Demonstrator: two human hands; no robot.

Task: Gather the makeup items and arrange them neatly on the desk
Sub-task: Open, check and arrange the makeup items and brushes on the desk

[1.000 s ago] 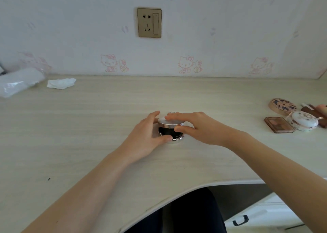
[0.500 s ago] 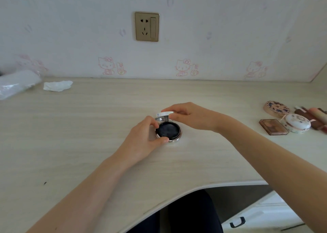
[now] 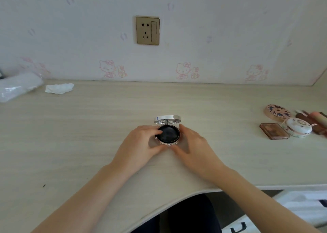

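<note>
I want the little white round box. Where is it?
The white round box sits on the desk's right side, between the brown square compact and the lipsticks.

Pale matt woodgrain desk, glossy silvery compact lid, brassy metallic socket plate
</note>
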